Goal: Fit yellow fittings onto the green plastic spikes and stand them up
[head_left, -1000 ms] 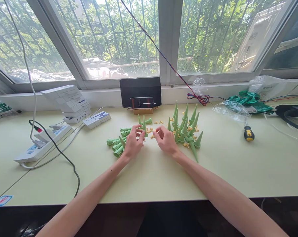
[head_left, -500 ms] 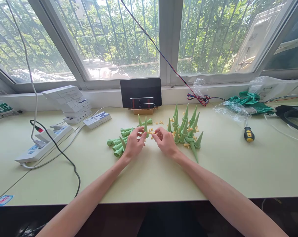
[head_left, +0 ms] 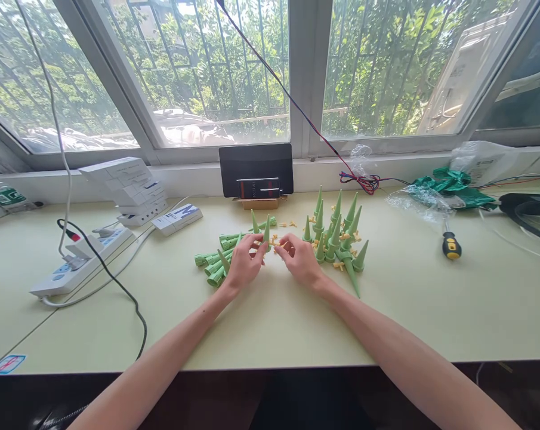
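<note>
My left hand [head_left: 246,258] is closed on a green plastic spike [head_left: 267,229], held tip up between thumb and fingers. Just right of it, my right hand [head_left: 300,259] pinches a small yellow plastic piece [head_left: 277,243], partly covered by the fingertips. A narrow gap separates the two hands. Beside my left hand lie several green ribbed tubes [head_left: 215,269], with a few more spikes among them. To the right of my right hand stands a cluster of green spikes [head_left: 335,234] with yellow pieces at their sides; one spike [head_left: 352,277] lies pointing towards me.
Loose yellow pieces [head_left: 289,224] lie beyond my hands. A phone [head_left: 259,189] and a black tablet [head_left: 255,161] stand at the back. Left are a power strip [head_left: 82,263], cables and white boxes [head_left: 177,219]; right are a screwdriver [head_left: 451,246] and green plastic bag [head_left: 449,182].
The right hand's yellow piece has come slightly away from the spike in my left hand. That spike has turned a little, and the camera view has shifted slightly.
</note>
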### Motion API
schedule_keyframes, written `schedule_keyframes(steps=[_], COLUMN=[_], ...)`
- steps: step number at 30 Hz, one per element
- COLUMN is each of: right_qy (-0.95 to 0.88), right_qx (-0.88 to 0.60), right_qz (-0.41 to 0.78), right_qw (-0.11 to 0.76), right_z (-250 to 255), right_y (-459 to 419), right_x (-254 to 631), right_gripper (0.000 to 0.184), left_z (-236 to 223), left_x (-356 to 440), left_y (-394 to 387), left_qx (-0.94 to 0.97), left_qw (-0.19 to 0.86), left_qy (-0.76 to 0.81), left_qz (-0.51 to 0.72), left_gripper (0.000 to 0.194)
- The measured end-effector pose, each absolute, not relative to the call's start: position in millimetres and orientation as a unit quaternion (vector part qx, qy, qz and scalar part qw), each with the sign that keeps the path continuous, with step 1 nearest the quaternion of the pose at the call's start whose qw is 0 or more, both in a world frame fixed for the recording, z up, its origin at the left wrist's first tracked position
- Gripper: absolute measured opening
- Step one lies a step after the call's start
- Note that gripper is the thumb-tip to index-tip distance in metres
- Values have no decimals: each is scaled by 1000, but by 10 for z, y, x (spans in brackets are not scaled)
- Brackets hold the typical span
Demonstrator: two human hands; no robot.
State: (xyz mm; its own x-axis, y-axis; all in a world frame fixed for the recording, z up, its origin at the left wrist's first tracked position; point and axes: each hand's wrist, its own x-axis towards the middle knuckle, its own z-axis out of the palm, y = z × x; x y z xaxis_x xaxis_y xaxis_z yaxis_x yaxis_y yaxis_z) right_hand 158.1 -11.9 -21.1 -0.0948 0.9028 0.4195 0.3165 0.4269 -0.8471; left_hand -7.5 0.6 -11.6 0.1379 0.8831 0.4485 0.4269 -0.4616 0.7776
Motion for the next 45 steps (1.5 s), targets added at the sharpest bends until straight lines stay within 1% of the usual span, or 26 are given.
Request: schedule_keyframes(steps=[22, 37, 45], right_qy=[-681, -680, -658], right_qx=[-451, -465, -469], right_qz=[292, 287, 331], right_qw=[498, 489, 487], right_z=[-190, -168, -138], right_y=[-125, -122, -131], right_x=[1587, 1584, 1581], right_gripper=[20, 37, 44], left_z=[-98, -98, -91], left_x=[-74, -69, -64], left_y=[-1, -9, -16], left_qx=[709, 723, 730], left_qw=[247, 223, 221], left_qy=[457, 446, 440], left_qz=[476, 478, 475], left_gripper=[27, 24, 23])
